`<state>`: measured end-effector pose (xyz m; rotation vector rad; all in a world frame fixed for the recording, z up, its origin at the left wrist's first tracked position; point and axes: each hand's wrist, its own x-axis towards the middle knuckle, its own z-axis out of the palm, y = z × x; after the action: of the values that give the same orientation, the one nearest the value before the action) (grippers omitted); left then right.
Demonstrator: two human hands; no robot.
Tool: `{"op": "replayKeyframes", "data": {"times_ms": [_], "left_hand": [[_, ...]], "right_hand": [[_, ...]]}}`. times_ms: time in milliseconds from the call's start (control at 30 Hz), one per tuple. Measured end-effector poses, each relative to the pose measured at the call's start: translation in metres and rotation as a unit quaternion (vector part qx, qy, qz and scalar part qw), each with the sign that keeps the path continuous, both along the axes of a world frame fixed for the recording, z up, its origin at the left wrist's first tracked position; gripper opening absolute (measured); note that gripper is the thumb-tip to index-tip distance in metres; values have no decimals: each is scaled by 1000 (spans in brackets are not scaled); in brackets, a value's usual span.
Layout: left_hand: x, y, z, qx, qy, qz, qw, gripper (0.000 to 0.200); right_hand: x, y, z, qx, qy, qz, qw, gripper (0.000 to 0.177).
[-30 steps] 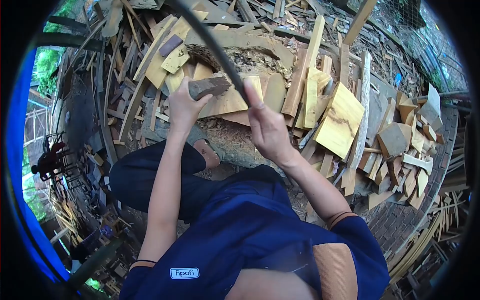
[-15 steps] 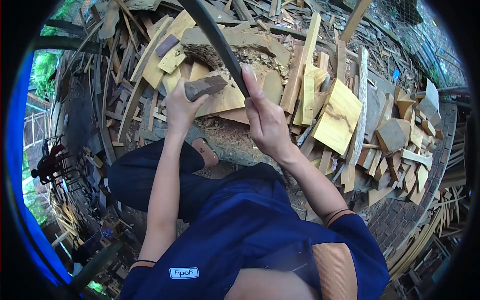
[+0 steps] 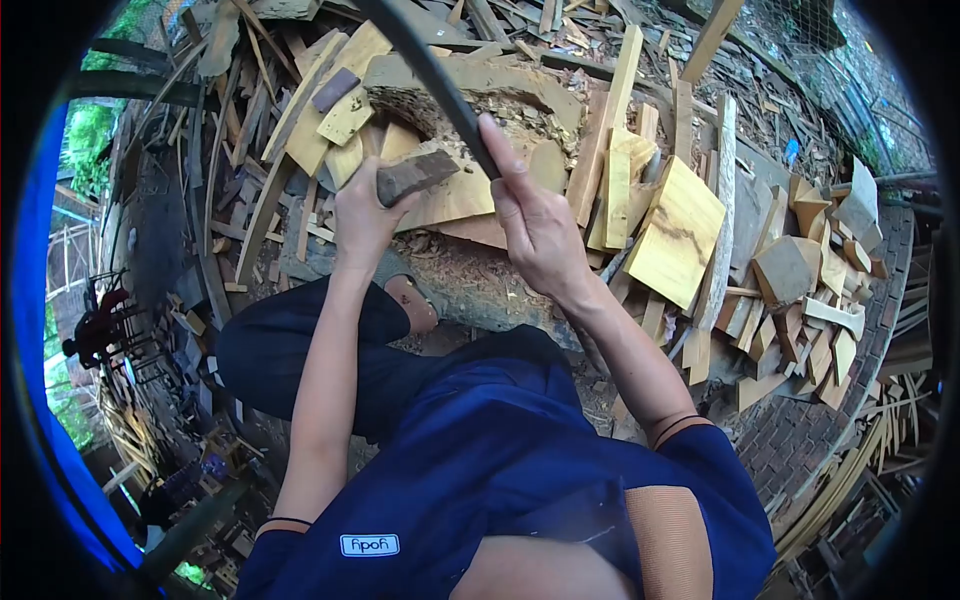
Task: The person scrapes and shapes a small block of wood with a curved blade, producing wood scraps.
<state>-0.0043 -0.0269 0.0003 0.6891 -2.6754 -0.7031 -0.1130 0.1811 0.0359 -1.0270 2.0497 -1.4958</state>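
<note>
My left hand (image 3: 365,215) is closed around the near end of a dark brown wood block (image 3: 418,175), thumb below and fingers behind it. The block is tilted, its free end pointing right over a pale wooden board (image 3: 455,200). In my right hand (image 3: 545,230) is a long dark blade-like tool (image 3: 435,75), with the index finger stretched along it. It runs up and left past the top of the view, and its lower end is hidden by the hand. Block and tool are apart. Behind them lies a hollowed log (image 3: 490,80) with crumbly wood bits.
Yellow wood blocks (image 3: 680,235) are stacked to the right, beside a long pale plank (image 3: 718,210). Cut pieces and an axe-shaped wooden piece (image 3: 835,317) lie farther right. Scrap wood covers the ground behind. A person (image 3: 100,325) is at the far left.
My left hand and the wood block have shifted slightly to the right. My right hand has moved a little right and down, with the dark tool still in its grip.
</note>
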Motion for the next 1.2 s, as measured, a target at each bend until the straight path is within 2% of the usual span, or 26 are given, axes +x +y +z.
{"op": "replayKeyframes", "data": {"times_ms": [67,100,133,167,200,233,333,400,500,533,600,667,700,733,767,800,867,933,967,1000,1067,1100,1200], "left_hand": [[2,1,-4,-25,6,-1,1000,45],[2,2,-5,-48,11,-9,999,43],[1,2,-4,-49,14,-9,999,43],[-1,4,-3,-42,11,-3,999,44],[-3,5,-2,-37,7,2,999,45],[-7,3,0,-42,11,3,999,45],[-9,5,3,-46,-24,-9,999,46],[-15,4,7,2,-37,14,999,50],[-12,2,4,-15,-27,9,999,48],[-11,0,2,-30,-11,1,999,45],[-10,0,2,-33,-6,6,999,45],[-13,4,8,-4,-55,26,998,49],[-12,2,7,-7,-50,27,998,49],[-5,0,3,4,-23,30,999,48],[-2,-4,1,11,3,28,1000,48],[-4,-9,0,1,9,27,1000,48],[7,-8,-7,42,29,40,998,48],[-3,-6,-2,51,15,53,997,49],[-5,-5,-1,22,14,41,999,49],[-1,-4,-2,-6,7,30,999,49],[-3,-7,-6,-22,-5,34,999,48],[-4,-6,-4,-13,-5,29,999,48],[-4,-6,-1,-14,-7,31,999,47]], "right_hand": [[2,-8,-4,-125,63,-48,989,61],[6,-7,-19,-109,41,-39,992,60],[11,-5,-37,-25,36,-19,999,59],[13,-3,-53,120,29,21,992,59],[15,-1,-66,263,21,60,963,58],[16,0,-72,200,21,39,979,55],[13,-3,-70,149,19,32,988,56],[7,-4,-48,165,25,34,985,56],[11,-6,-10,-29,61,-20,998,62],[11,-5,-8,-27,60,-16,998,62],[10,-6,-5,-122,94,-53,987,63],[14,-4,-36,-94,84,-48,991,61],[13,-3,-59,125,83,9,989,59],[12,-1,-82,339,75,63,936,58],[10,5,-112,253,41,37,966,57],[0,3,-111,162,11,13,987,57],[8,8,-112,160,20,18,987,56],[-4,0,-54,240,-60,53,968,55],[-1,-2,-41,179,-32,39,983,55],[4,-3,-28,183,-38,44,981,55],[6,-10,-7,-7,44,-7,999,57],[6,-15,-8,-95,94,-30,991,62],[15,-12,-36,-58,113,-41,991,61]]}}
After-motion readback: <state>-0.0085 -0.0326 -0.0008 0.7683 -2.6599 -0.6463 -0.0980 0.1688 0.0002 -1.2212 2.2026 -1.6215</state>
